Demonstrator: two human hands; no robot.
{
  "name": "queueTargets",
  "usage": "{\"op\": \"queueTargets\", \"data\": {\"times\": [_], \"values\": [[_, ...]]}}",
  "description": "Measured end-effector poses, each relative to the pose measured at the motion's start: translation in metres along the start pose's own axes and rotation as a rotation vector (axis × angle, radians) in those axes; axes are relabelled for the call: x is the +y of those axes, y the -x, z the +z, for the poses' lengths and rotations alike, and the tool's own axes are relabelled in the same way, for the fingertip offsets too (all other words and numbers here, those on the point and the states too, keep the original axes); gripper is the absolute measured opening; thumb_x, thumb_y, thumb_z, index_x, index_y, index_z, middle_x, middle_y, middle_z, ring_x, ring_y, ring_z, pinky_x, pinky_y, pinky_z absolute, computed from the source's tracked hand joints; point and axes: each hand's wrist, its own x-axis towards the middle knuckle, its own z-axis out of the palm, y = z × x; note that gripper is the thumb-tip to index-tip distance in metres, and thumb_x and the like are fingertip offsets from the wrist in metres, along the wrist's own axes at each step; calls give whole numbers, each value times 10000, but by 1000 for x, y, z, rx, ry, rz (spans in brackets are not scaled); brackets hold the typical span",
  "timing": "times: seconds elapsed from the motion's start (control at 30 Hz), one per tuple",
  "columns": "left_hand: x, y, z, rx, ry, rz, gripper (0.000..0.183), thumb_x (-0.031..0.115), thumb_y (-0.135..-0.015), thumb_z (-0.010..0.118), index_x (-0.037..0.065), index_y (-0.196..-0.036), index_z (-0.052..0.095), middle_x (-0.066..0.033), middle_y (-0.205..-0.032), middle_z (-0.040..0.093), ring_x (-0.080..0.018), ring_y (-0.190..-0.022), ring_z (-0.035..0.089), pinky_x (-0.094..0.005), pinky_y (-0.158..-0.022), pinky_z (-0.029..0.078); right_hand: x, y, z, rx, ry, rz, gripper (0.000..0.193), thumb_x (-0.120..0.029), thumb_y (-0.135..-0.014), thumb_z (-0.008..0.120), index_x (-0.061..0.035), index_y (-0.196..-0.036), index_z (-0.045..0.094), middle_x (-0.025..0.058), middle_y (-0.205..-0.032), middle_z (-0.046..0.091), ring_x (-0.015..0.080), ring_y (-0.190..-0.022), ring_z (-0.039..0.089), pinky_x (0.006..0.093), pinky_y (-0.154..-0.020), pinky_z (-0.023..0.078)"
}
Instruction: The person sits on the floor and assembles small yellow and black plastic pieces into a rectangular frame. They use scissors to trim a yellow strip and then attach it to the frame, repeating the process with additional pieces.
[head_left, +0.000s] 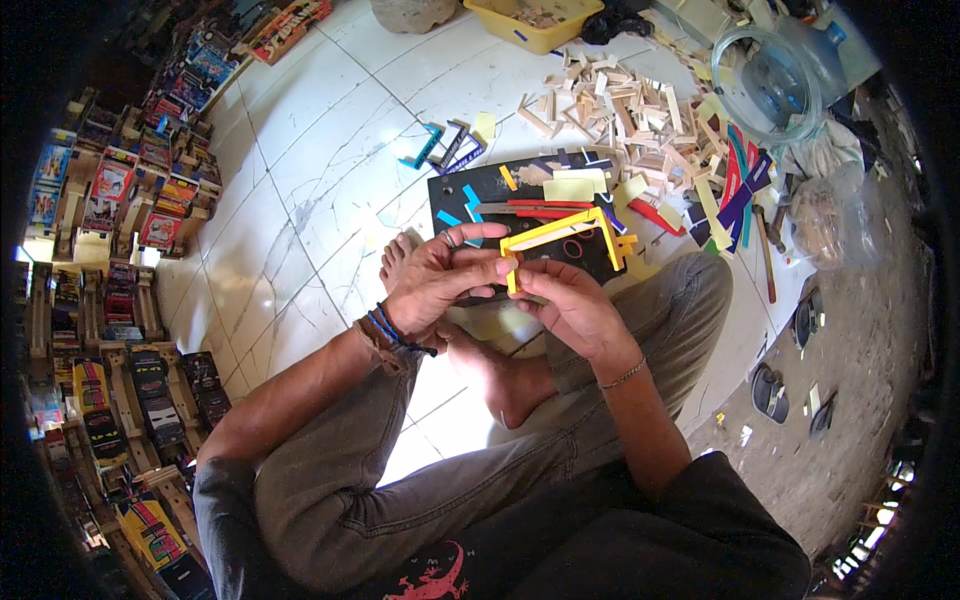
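Both hands, left hand (432, 282) and right hand (572, 302), grip a yellow frame (560, 240) above a black board (520, 215). Wooden offcuts (640, 110) lie heaped on the tiled floor (300, 170) beyond.

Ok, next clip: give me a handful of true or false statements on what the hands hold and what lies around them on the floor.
1. Both hands, left and right, grip a yellow frame. True.
2. The person sits at a table. False: they sit cross-legged on a white tiled floor.
3. A black board with coloured strips lies just beyond the hands. True.
4. The pile of wood pieces lies on the person's left. False: it lies ahead and to the right.
5. The left wrist is bare. False: it wears bracelets.
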Motion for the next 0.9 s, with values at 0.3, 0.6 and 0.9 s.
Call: {"op": "queueTargets", "data": {"times": [0.3, 0.6, 0.9], "values": [[-7, -4, -6, 21, -48, 94, 446, 124, -936, 737, 59, -1349, 582, -87, -1161, 723, -88, -973, 670, -236, -816, 530, 8, 2, 15, 239, 350, -261, 122, -79, -960, 689, -4, -1053, 672, 52, -1004, 712, 94, -937, 664, 238, -834, 530], [-10, -4, -4, 54, -94, 144, 454, 27, -931, 694, 35, -1365, 561, -105, -1066, 747, -87, -906, 657, -231, -822, 541, 25, -4, 13, 220, 375, -324, 124, -49, -936, 711, -48, -1032, 633, 41, -1033, 704, 83, -974, 644, 257, -876, 513], [-12, -5, -2, 75, -70, 174, 514, 5, -932, 686, 24, -1410, 495, -118, -1103, 731, -135, -955, 677, -262, -853, 551, 26, -12, 5, 197, 273, -267, 120, -44, -919, 709, -46, -1025, 652, 51, -1012, 704, 104, -978, 659, 255, -880, 514]]}}
